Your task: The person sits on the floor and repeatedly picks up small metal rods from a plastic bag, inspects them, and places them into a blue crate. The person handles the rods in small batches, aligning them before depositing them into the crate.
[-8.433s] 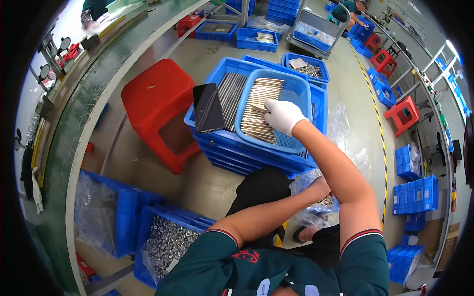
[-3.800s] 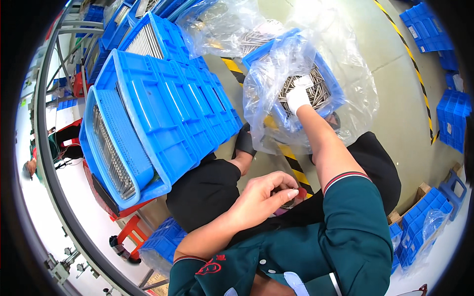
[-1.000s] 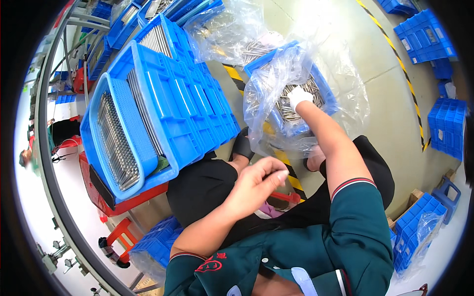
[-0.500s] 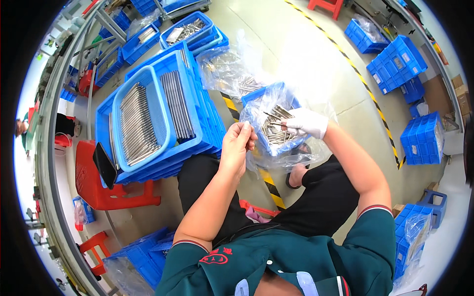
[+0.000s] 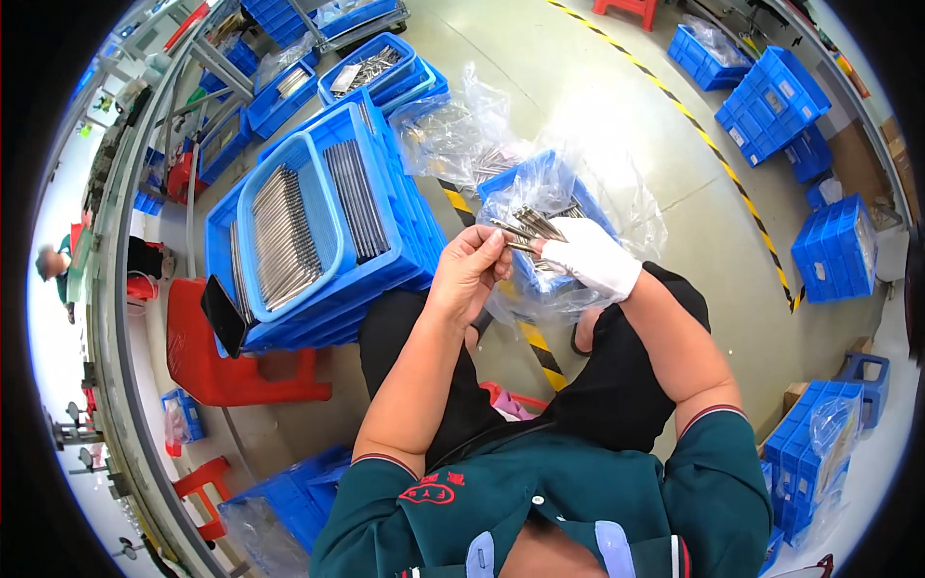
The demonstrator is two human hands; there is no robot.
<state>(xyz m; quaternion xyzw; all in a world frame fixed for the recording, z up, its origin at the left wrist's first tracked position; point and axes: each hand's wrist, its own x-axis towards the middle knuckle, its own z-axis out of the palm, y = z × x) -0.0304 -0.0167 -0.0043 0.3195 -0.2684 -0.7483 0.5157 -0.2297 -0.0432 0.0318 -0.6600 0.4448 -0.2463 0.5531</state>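
Slim, straight metal rods (image 5: 540, 223), silvery with darker streaks, form a loose bunch in the gloved right hand (image 5: 590, 258). They fan unevenly, some slanting upward, others pointing left. A couple extend to the fingertips of the bare left hand (image 5: 472, 264); whether they are pinched there is unclear. The bunch is above a blue bin (image 5: 586, 197).

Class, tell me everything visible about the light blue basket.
The basket is light blue, apparently plastic, with rounded corners, a smooth rim and perforated walls. It sits open side up in the top crate, beside dark rods to its right. Slim, shiny rods lie inside in a row. Neither the left hand nor right hand touches it.
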